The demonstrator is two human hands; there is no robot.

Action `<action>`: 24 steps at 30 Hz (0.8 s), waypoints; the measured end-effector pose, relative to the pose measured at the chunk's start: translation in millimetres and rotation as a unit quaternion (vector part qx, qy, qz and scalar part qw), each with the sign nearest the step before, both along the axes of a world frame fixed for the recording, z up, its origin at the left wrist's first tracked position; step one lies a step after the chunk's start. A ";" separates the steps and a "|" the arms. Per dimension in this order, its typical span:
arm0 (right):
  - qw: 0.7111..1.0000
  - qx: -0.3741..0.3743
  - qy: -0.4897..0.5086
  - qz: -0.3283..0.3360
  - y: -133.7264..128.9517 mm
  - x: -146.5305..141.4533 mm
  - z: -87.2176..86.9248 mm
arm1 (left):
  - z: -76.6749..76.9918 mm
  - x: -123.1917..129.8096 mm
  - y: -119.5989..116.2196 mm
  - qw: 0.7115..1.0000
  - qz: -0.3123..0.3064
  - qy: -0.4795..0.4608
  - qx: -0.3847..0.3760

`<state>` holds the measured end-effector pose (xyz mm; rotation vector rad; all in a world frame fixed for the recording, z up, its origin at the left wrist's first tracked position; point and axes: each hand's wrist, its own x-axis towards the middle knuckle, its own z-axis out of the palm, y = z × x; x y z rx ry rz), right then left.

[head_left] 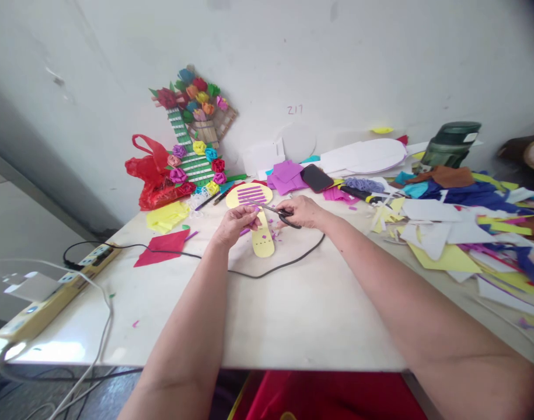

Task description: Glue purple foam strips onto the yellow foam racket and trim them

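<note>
My right hand (302,211) is closed round the handles of a pair of scissors (271,209), whose blades point left over a yellow paddle-shaped cutout (263,240). Purple strips (251,193) lie in rows on its rounded upper part. Just left of the blades, my left hand (238,223) pinches a small purple piece (256,210); whether the blades touch it I cannot tell. Tiny purple scraps (275,233) are scattered on and beside the cutout's narrow lower part.
A black cable (258,276) curves across the table (302,321) in front. At left are a power strip (52,303) and red sheet (161,248). Behind stand paper-flower decorations (194,140) and a phone (316,178). Paper scraps (442,233) pile up at right, near a green flask (453,146).
</note>
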<state>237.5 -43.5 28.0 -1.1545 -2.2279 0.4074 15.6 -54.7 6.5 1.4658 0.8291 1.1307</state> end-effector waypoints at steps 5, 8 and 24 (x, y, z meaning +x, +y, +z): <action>0.998 0.047 0.013 -0.039 3.4 3.1 -1.7 | 0.4 -3.0 3.0 0.993 0.101 0.045 0.039; 0.996 0.059 0.012 -0.060 4.8 4.3 -2.4 | -1.3 -0.1 3.5 0.984 0.150 0.092 0.036; 0.992 0.091 -0.006 -0.083 7.6 4.0 -5.3 | -21.3 2.3 19.7 0.922 0.128 0.329 0.162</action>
